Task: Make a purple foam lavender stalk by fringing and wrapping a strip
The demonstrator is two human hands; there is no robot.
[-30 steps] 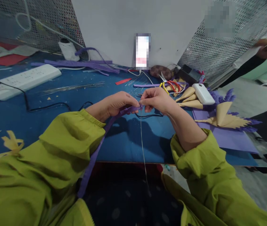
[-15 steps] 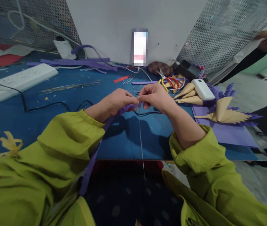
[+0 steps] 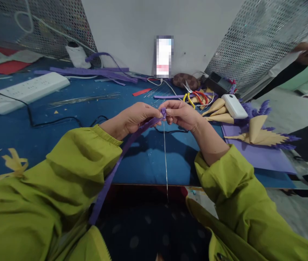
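Note:
My left hand (image 3: 140,116) is closed on a long purple paper strip (image 3: 126,145), which trails down past the table edge beside my left sleeve. At my fingertips the strip's end forms a small gathered purple tuft (image 3: 164,112). My right hand (image 3: 180,114) pinches this tuft from the right, thumb and forefinger touching it. A thin wire (image 3: 165,156) hangs straight down from the tuft to below the table edge. How the wire and paper join is hidden by my fingers.
A white power strip (image 3: 26,92) and loose wires (image 3: 85,98) lie left. Behind are a phone (image 3: 164,56) and purple strips (image 3: 94,73). Scissors (image 3: 197,97), a white device (image 3: 234,106) and wrapped purple flowers (image 3: 262,134) sit right. A person (image 3: 292,65) stands far right.
My right fingers have shifted their pinch, and the gathered purple tuft now shows between my hands. The view has moved slightly.

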